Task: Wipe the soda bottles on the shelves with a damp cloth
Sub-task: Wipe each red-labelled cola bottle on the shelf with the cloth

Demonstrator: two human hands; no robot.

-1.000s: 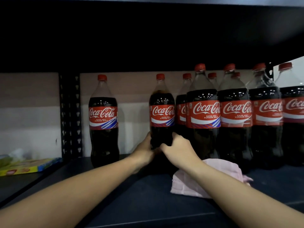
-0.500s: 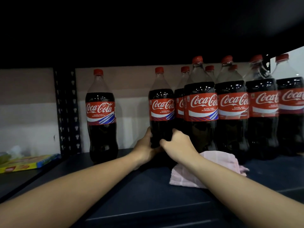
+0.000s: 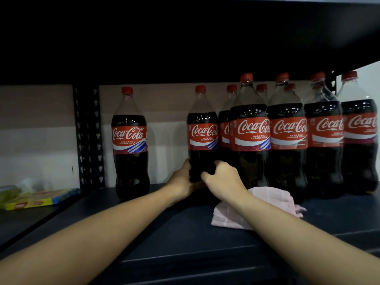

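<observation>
Both hands (image 3: 182, 179) (image 3: 223, 178) curl fingers round bottle (image 3: 202, 136), steadying it | cloth (image 3: 273, 202) parked near right, within reach.

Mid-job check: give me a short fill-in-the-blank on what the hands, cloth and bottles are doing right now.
1. Both hands, left hand and right hand, grip the same dark plastic cola bottle by its ____ half.
2. The pink cloth lies on the dark ____.
3. Every bottle cap is ____.

Missing words: lower; shelf; red
</observation>
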